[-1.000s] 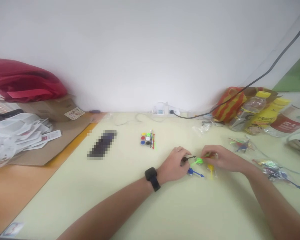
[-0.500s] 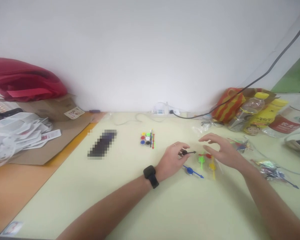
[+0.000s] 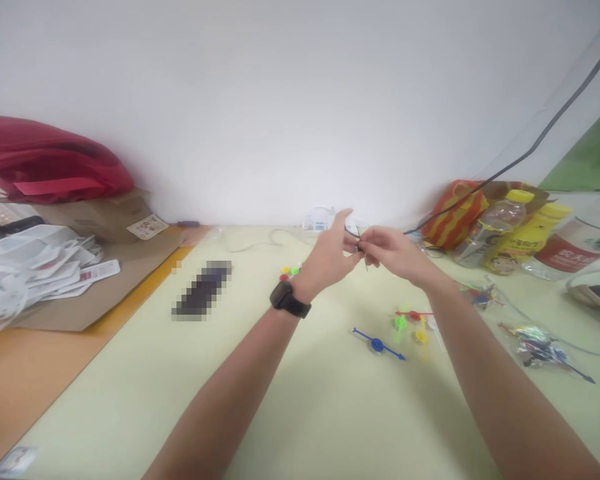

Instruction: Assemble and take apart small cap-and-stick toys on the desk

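Both hands meet above the mat near the wall, gripping a black arrow spinner between their fingertips; fingers cover most of it. My left hand pinches it from the left, one finger raised. From the right, my right hand closes thumb and fingers on it. Below lie a blue arrow spinner, a red one, a green one, a yellow one and a white one. Small coloured discs are partly hidden behind my left wrist.
Two plastic packets of coloured parts, the nearer one, lie right of my right arm. Bottles, such as a yellow one, stand at the back right. A blurred dark object lies left. White packets pile on cardboard. A black cable crosses the right.
My left hand has lifted the black arrow spinner up and away toward the wall. My right hand has moved left from above the other spinners and closed on it too.
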A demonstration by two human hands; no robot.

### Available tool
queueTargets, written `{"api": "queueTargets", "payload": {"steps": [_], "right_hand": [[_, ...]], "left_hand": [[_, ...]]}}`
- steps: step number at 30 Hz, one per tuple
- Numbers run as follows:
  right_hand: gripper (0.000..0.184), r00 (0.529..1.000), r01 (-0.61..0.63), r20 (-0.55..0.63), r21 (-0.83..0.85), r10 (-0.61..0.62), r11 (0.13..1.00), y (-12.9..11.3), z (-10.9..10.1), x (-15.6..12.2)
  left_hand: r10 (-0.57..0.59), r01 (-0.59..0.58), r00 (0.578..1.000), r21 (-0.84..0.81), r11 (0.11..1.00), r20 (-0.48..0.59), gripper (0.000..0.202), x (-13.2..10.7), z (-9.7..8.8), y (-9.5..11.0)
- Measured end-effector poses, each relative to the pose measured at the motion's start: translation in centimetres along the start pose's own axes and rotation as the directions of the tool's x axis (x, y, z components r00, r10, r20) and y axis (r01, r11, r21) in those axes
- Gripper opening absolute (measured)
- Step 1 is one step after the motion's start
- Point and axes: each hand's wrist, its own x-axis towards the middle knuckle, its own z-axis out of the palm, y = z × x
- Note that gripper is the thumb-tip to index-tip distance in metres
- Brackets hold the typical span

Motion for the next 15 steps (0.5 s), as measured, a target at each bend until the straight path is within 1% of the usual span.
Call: {"api": "queueTargets", "payload": {"steps": [3,5,7,9,10,13,14,15], "right_hand": [[0.009,0.996,-0.045,0.078,0.123,0.036,0.991,0.9,0.7,0.7],[0.011,0.991,-0.086,0.117,0.176,0.066,0.981,1.6,1.2,1.1],[0.013,0.986,-0.122,0.135,0.17,0.1,0.978,2.3,1.8,1.5],[0.012,0.985,-0.142,0.113,0.099,0.131,0.985,3.1,2.5,1.8],[0.01,0.987,-0.145,0.079,0.048,0.141,0.988,3.5,2.9,1.9],[0.011,0.984,-0.18,-0.04,-0.12,0.176,0.976,4.8,3.6,2.3],[0.014,0.979,-0.204,-0.047,-0.163,0.199,0.965,5.2,3.5,2.3],[0.019,0.974,-0.226,-0.023,-0.202,0.226,0.953,5.6,3.4,2.3]], "left_hand": [[0.015,-0.016,1.0,0.091,0.996,0.009,0.067,-0.4,-0.8,-1.0],[0.044,-0.048,0.999,0.153,0.987,0.032,0.047,-0.5,-1.2,-1.5],[0.07,-0.083,0.995,0.177,0.981,0.074,0.024,-0.6,-1.4,-2.1],[0.077,-0.098,0.989,0.169,0.981,0.13,0.01,-0.7,-1.3,-2.7],[0.072,-0.098,0.985,0.165,0.981,0.155,0.007,-0.7,-1.1,-3.0],[0.014,-0.052,0.977,0.174,0.983,0.211,0.009,-0.9,-0.7,-4.5],[-0.022,-0.02,0.975,0.187,0.982,0.221,0.008,-1.0,-0.5,-5.1],[-0.068,0.017,0.971,0.212,0.977,0.231,0.008,-1.1,-0.4,-5.7]]}}
